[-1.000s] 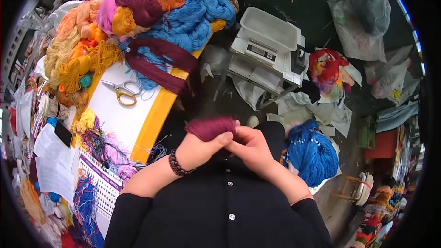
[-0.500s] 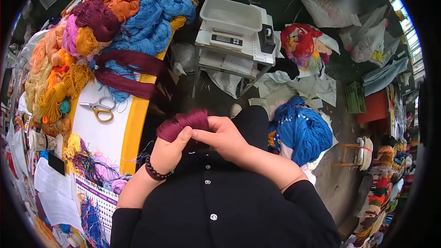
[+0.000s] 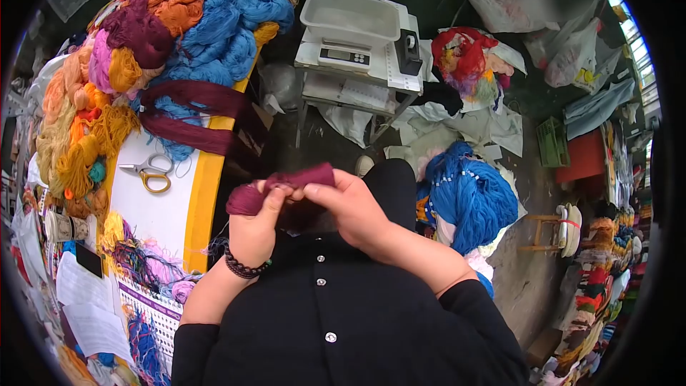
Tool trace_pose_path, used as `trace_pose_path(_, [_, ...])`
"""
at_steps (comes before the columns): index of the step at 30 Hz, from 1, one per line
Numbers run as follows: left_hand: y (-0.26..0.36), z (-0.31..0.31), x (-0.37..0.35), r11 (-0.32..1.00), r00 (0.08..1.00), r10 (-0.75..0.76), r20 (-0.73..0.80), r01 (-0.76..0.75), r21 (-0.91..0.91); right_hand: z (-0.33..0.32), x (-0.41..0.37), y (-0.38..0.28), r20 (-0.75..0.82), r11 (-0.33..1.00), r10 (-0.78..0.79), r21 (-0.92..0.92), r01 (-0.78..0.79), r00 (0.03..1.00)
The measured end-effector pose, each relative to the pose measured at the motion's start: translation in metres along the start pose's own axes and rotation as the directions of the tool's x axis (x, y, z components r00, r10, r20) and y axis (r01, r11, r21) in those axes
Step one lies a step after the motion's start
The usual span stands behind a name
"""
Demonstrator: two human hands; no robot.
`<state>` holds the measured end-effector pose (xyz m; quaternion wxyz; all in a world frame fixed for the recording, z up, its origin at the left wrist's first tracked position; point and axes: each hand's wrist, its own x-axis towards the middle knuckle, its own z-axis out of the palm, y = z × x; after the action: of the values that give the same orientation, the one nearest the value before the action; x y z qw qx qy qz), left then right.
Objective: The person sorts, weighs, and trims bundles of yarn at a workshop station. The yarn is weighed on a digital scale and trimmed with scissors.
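A maroon skein of yarn [image 3: 245,200] is stretched between my two hands, in front of my black shirt. My left hand [image 3: 256,227] grips its middle, thumb pressed on the strands. My right hand [image 3: 351,207] holds the other end, with the thumb on top and the remaining fingers mostly hidden behind the yarn. Beyond my hands, a loose dark maroon hank [image 3: 200,96] hangs over the edge of the table [image 3: 204,193]. Scissors with one yellowish handle [image 3: 152,171] lie on the white tabletop.
Piled yarn in blue [image 3: 214,43], orange and yellow covers the table's far end. A digital scale [image 3: 344,57] with a plastic tub [image 3: 350,18] stands on a small stand ahead. Right of my leg sits a bundle of blue yarn [image 3: 471,200]. A wooden stool [image 3: 547,232] is farther right.
The maroon skein has gone from a compact bundle to a longer shape, narrowed at the middle. My right hand has moved slightly right, and my left hand slightly left.
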<state>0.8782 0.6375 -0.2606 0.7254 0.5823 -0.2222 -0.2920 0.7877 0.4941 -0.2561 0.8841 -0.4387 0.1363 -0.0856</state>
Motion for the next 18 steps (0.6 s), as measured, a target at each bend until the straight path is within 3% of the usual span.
trace_pose_path(1, [0.001,0.002,0.003,0.999,0.999,0.029,-0.038,-0.031,-0.045,-0.004,0.005,-0.005,-0.001,0.988,0.06,0.141,-0.059,0.998])
trace_pose_path(2, [0.013,0.006,0.005,0.965,1.0,-0.03,-0.006,0.028,-0.259,-0.015,0.011,-0.007,0.029,0.936,0.113,0.333,-0.116,0.993])
trace_pose_path(3, [0.016,-0.005,0.007,0.815,0.975,-0.205,0.087,0.219,-0.537,-0.026,0.012,-0.018,0.191,0.871,0.155,0.437,-0.225,0.969])
trace_pose_path(4, [0.013,-0.029,0.013,0.681,0.905,-0.202,0.374,0.405,-0.61,-0.035,0.01,-0.034,0.236,0.896,0.209,0.344,-0.283,0.949])
trace_pose_path(5, [0.025,-0.038,0.011,0.457,0.882,-0.156,0.446,0.464,-0.759,-0.037,0.002,-0.052,0.121,0.935,0.285,0.186,-0.304,0.951])
trace_pose_path(6, [0.031,-0.052,0.014,0.422,0.889,-0.111,0.445,0.447,-0.789,-0.044,-0.006,-0.067,0.009,0.975,0.217,-0.043,-0.216,0.976])
trace_pose_path(7, [0.044,-0.065,0.017,0.444,0.91,-0.098,0.402,0.402,-0.801,-0.047,-0.021,-0.091,-0.132,0.977,0.145,-0.136,-0.162,0.981])
trace_pose_path(8, [0.048,-0.084,0.02,0.449,0.917,-0.037,0.396,0.369,-0.813,-0.064,-0.033,-0.107,-0.177,0.975,0.07,-0.198,-0.105,0.982])
trace_pose_path(11, [0.054,-0.148,0.025,0.429,0.969,-0.054,0.24,0.239,-0.871,-0.139,-0.066,-0.135,-0.325,0.967,-0.254,-0.082,0.24,0.911])
trace_pose_path(12, [0.055,-0.168,0.026,0.435,0.978,-0.093,0.184,0.206,-0.876,-0.139,-0.078,-0.149,-0.514,0.965,-0.254,-0.076,0.252,0.819])
trace_pose_path(15, [0.053,-0.221,0.035,0.455,0.982,-0.185,0.036,0.118,-0.883,-0.244,-0.123,-0.178,-0.5,0.926,-0.299,0.055,0.374,0.813])
trace_pose_path(16, [0.053,-0.24,0.04,0.477,0.982,-0.185,-0.021,0.071,-0.876,-0.273,-0.138,-0.188,-0.508,0.875,-0.313,0.174,0.452,0.802])
trace_pose_path(18, [0.052,-0.287,0.052,0.522,0.967,-0.228,-0.116,0.021,-0.853,-0.311,-0.163,-0.205,-0.647,0.798,-0.322,0.208,0.566,0.691])
